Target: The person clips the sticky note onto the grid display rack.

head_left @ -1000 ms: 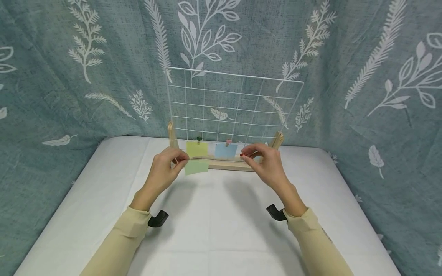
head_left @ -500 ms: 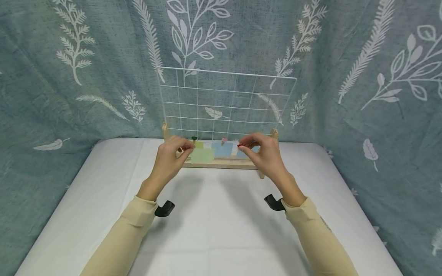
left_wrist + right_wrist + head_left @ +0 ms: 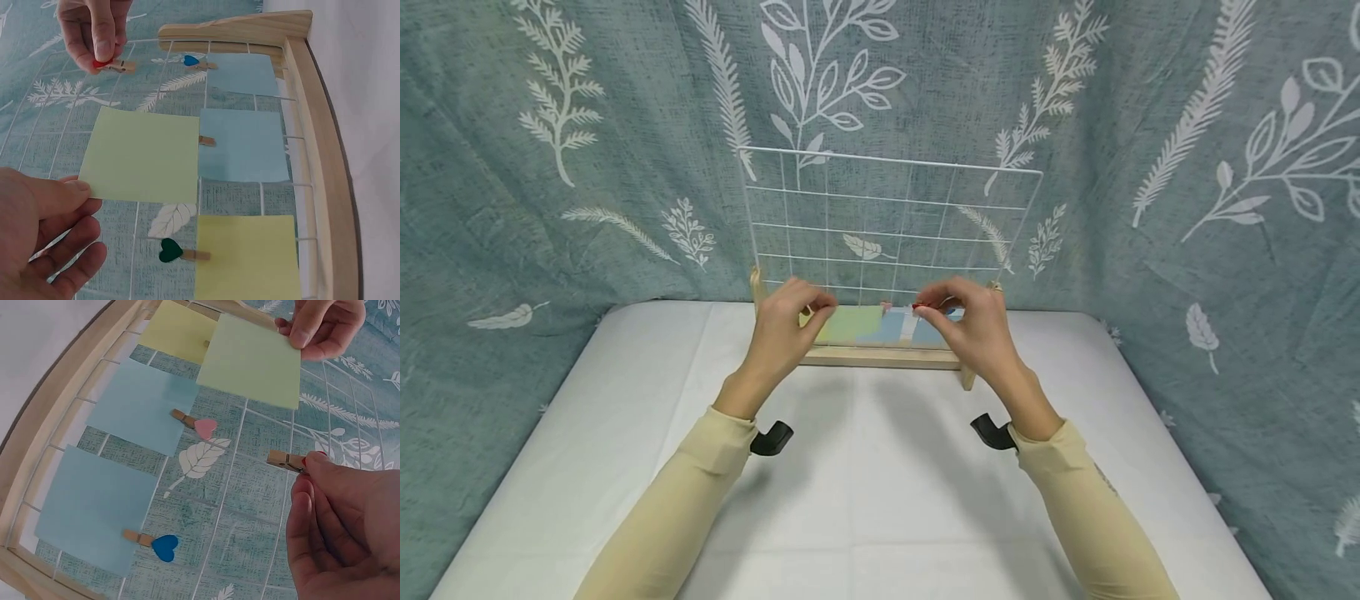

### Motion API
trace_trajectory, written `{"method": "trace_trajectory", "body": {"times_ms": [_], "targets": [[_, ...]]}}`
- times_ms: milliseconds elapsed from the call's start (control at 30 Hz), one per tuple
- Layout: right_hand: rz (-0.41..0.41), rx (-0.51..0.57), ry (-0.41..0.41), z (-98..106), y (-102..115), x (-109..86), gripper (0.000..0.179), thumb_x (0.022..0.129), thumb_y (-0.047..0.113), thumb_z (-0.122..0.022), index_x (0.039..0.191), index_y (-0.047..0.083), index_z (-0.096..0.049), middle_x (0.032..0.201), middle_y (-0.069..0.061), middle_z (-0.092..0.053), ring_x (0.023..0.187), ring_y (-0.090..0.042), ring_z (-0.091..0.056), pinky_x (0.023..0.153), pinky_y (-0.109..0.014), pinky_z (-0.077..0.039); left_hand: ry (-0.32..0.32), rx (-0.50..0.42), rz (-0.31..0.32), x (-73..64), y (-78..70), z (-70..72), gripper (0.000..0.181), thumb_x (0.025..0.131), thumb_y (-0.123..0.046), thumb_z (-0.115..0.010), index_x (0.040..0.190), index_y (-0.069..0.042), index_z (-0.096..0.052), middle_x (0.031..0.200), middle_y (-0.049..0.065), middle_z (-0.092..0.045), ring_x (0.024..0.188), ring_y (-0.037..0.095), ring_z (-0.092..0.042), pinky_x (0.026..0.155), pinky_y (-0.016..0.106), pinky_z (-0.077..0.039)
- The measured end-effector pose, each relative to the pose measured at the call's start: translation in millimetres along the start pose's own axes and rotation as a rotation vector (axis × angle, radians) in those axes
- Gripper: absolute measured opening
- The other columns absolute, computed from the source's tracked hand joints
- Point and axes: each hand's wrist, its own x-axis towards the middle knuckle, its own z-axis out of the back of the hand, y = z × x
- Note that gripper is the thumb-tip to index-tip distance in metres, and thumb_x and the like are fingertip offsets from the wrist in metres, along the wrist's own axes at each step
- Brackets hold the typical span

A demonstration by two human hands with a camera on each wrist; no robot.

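Note:
My left hand [image 3: 785, 327] pinches a light green sticky note [image 3: 142, 156] by its edge, between thumb and forefinger. The note hangs in front of the white wire grid [image 3: 891, 200]. My right hand [image 3: 973, 329] pinches a small wooden clothespin [image 3: 286, 460] with a red decoration mostly under the thumb. Behind, two blue notes [image 3: 142, 406] and a yellow note [image 3: 247, 256] are clipped to the grid's lower part. Their clothespins carry a pink heart [image 3: 205, 429], a blue heart [image 3: 165, 548] and a dark green heart [image 3: 170, 250].
A wooden stand [image 3: 880, 357] holds the grid upright at the back of a white-covered table [image 3: 865, 467]. Teal leaf-print fabric [image 3: 662, 125] hangs close behind the grid. Black wrist mounts [image 3: 772, 437] stick out inward from the sleeves.
My left hand has lifted the green note up and to the right, over the yellow note. The right hand, with the clothespin, has risen slightly. The head view has shifted a little.

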Motion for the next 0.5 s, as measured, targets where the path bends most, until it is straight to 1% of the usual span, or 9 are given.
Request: {"method": "trace_trajectory", "body": {"times_ms": [67,100,167,300,333,500], "targets": [[0.001,0.013,-0.003,0,2,2.2,0.018,0.090,0.008,-0.082,0.107,0.007,-0.076,0.097,-0.008,-0.078,0.083,-0.022,-0.076,0.078,-0.043,-0.061,-0.006,0.003,-0.003,4.1,-0.9,-1.6,0.006,0.093,0.000,-0.077,0.097,-0.004,-0.078,0.088,0.008,-0.073,0.083,0.024,-0.063,0.074,0.039,-0.055],[0.002,0.018,-0.004,0,2,3.3,0.018,0.090,0.008,-0.082,0.107,0.007,-0.077,0.097,-0.008,-0.078,0.083,-0.023,-0.076,0.085,-0.044,-0.059,-0.008,0.003,-0.001,6.0,-1.2,-2.6,0.006,0.093,0.000,-0.077,0.097,-0.004,-0.078,0.088,0.008,-0.073,0.083,0.024,-0.063,0.073,0.039,-0.055],[0.005,0.021,-0.013,0,4,5.7,0.018,0.090,0.008,-0.083,0.107,0.007,-0.077,0.096,-0.007,-0.078,0.082,-0.023,-0.076,0.085,-0.045,-0.057,-0.014,0.003,0.000,9.7,-1.9,-4.4,0.006,0.094,0.000,-0.077,0.097,-0.005,-0.078,0.087,0.008,-0.073,0.082,0.024,-0.063,0.072,0.039,-0.056],[0.028,-0.007,-0.037,1,6,11.0,0.018,0.089,0.010,-0.084,0.106,0.008,-0.078,0.096,-0.006,-0.079,0.080,-0.021,-0.076,0.083,-0.039,-0.057,-0.023,-0.004,0.006,16.4,-4.2,-6.8,0.006,0.094,0.000,-0.076,0.097,-0.005,-0.078,0.088,0.009,-0.073,0.081,0.024,-0.064,0.072,0.040,-0.057],[0.034,-0.016,-0.041,2,7,12.4,0.017,0.089,0.010,-0.084,0.106,0.008,-0.078,0.096,-0.006,-0.079,0.080,-0.021,-0.076,0.077,-0.039,-0.059,-0.026,-0.006,0.006,18.0,-4.8,-7.2,0.006,0.094,0.000,-0.076,0.097,-0.005,-0.078,0.087,0.009,-0.073,0.081,0.024,-0.064,0.072,0.041,-0.057],[0.044,-0.040,-0.047,2,9,17.3,0.018,0.089,0.013,-0.084,0.106,0.010,-0.079,0.096,-0.005,-0.079,0.082,-0.020,-0.075,0.078,-0.039,-0.059,-0.041,-0.005,0.005,24.4,-7.6,-8.7,0.006,0.094,0.000,-0.077,0.096,-0.005,-0.078,0.086,0.009,-0.073,0.079,0.024,-0.065,0.072,0.040,-0.058]]}}
